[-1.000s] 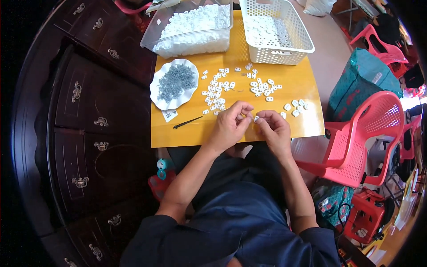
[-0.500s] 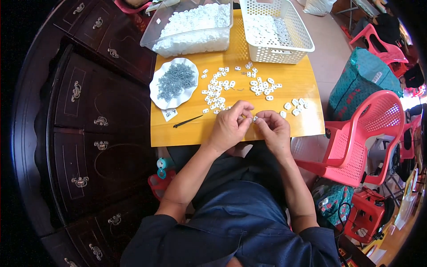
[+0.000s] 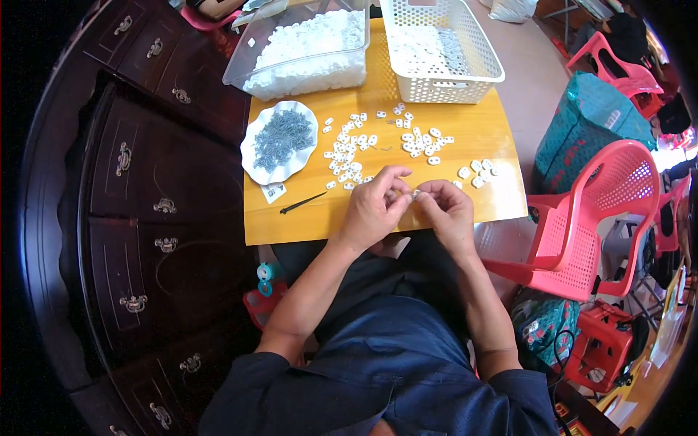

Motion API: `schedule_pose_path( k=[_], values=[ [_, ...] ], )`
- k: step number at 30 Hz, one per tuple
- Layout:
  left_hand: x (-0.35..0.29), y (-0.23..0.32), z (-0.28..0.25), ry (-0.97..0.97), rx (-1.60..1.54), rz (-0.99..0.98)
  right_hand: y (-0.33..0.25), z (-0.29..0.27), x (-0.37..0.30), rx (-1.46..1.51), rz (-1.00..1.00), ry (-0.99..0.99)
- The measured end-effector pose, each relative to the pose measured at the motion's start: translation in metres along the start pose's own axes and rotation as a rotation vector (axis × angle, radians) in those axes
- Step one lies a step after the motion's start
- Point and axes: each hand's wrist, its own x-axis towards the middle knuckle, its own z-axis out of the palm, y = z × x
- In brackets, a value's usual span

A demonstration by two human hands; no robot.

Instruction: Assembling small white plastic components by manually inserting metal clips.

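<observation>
Dark drawers (image 3: 120,225) rise at 9 o'clock and a red chair (image 3: 607,192) stands at 3 as a person (image 3: 378,356) works at a yellow surface (image 3: 287,229). Both forearms (image 3: 313,294) angle inward, the left toward 1 o'clock, the right toward 11, so that the left hand (image 3: 373,212) and right hand (image 3: 448,212) nearly meet near the 6 o'clock edge. The right fingers (image 3: 435,209) pinch a small pale piece (image 3: 415,195) between the hands; the left thumb and forefinger curl toward it, whether gripping it cannot be told. Beyond the hands, white pieces (image 3: 416,142) lie scattered, mostly from 10 to 12 o'clock, with a plate (image 3: 251,149) of grey bits (image 3: 282,138) at 10.
</observation>
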Motion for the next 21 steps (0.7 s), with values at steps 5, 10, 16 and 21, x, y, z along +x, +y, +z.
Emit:
schedule_pose_path(
  k=[5,10,16,21],
  values=[
    [0.009,0.002,-0.003,-0.027,0.104,-0.074,-0.005,-0.018,0.008,0.078,-0.011,0.061],
    [0.018,-0.005,0.016,-0.051,0.396,0.106,-0.009,-0.026,0.015,0.189,-0.069,0.220],
    [0.023,0.002,0.037,-0.109,0.531,0.211,-0.010,-0.031,0.017,0.253,-0.072,0.294],
    [0.023,-0.001,0.043,-0.150,0.526,0.211,-0.008,-0.032,0.017,0.258,-0.068,0.292]
  ],
)
